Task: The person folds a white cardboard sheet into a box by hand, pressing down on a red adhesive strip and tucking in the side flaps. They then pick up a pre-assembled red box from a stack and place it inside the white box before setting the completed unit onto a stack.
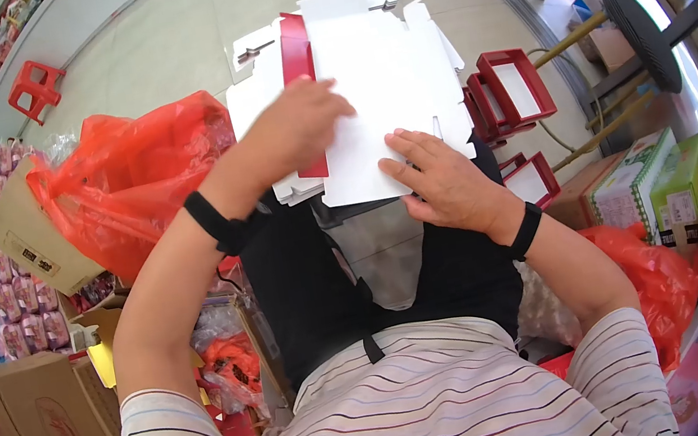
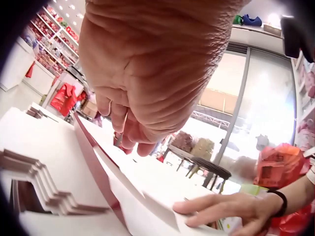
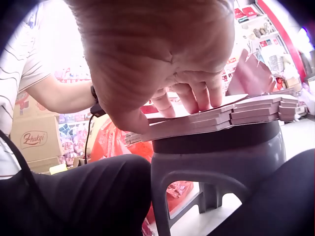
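Note:
A stack of white die-cut cardboard sheets (image 1: 381,76) lies on a dark plastic stool (image 3: 216,157) between the knees. On the top sheet, a red flap (image 1: 295,48) stands folded up along the left side. My left hand (image 1: 303,129), slightly blurred, is over this flap, fingers pointing right; in the left wrist view the hand (image 2: 152,73) hangs above the sheet, holding nothing visible. The right hand (image 1: 443,176) rests with spread fingers on the sheet's lower right part. In the right wrist view its fingertips (image 3: 197,105) touch the top sheet and the thumb lies at the stack's edge.
Red box trays with white insides (image 1: 516,91) stand on the floor at the right. A red plastic bag (image 1: 142,178) and brown cartons (image 1: 58,428) are at the left. Green and white boxes (image 1: 635,182) sit at the right, a red stool (image 1: 35,90) at the far left.

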`<state>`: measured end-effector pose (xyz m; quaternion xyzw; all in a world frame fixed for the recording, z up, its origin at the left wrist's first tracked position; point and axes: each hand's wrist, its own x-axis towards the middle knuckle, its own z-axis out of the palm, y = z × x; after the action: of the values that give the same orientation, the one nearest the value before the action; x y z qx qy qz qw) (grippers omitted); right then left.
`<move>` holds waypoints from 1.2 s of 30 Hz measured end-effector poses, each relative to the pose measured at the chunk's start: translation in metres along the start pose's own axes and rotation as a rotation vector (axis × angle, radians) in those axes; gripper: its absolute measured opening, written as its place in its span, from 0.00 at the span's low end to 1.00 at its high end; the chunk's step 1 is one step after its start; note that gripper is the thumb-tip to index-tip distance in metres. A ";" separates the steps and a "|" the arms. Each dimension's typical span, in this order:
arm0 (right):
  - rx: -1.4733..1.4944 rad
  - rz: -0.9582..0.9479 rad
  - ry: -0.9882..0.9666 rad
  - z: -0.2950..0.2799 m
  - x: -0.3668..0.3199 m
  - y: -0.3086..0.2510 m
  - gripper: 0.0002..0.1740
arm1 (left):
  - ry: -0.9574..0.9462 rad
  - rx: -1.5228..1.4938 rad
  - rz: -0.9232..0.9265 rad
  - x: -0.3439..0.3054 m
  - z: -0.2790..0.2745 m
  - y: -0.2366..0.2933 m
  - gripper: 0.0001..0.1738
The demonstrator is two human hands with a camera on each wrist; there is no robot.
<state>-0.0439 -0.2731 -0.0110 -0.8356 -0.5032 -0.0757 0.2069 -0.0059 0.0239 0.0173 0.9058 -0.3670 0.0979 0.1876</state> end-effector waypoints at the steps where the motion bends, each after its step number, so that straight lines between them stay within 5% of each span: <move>1: -0.004 0.003 0.008 -0.001 0.002 -0.001 0.30 | 0.014 0.046 0.132 0.000 0.005 0.010 0.09; 4: -0.006 0.010 0.033 0.000 0.002 0.000 0.26 | -0.289 0.204 -0.018 -0.003 -0.008 0.029 0.04; 5: -0.007 0.017 0.043 0.000 0.001 0.000 0.26 | -0.134 0.241 0.057 -0.012 0.000 0.018 0.07; 9: 0.084 0.065 0.086 0.000 0.002 0.006 0.24 | -0.072 0.388 -0.026 -0.034 -0.021 0.012 0.08; 12: 0.205 0.109 0.160 0.003 0.006 0.017 0.18 | -0.253 0.293 -0.221 -0.052 -0.023 0.014 0.08; 15: 0.292 0.195 0.201 0.002 0.015 0.027 0.11 | -0.033 0.083 -0.124 -0.055 -0.016 0.023 0.10; 18: 0.456 0.300 0.130 -0.006 0.027 0.038 0.10 | -0.026 0.085 -0.181 -0.042 -0.003 0.028 0.14; 21: 0.511 0.403 0.144 -0.008 0.038 0.049 0.11 | 0.020 -0.148 -0.318 -0.025 0.022 0.024 0.18; 25: 0.522 0.536 0.163 -0.001 0.050 0.067 0.17 | -0.052 -0.508 -0.722 -0.005 0.025 0.016 0.22; 36: 0.422 0.645 -0.063 -0.001 0.073 0.092 0.18 | -0.140 -0.359 -0.786 0.007 0.022 0.008 0.24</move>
<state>0.0718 -0.2518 -0.0106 -0.8919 -0.2253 0.1242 0.3719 -0.0057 0.0057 0.0013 0.9341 -0.0175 -0.1080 0.3398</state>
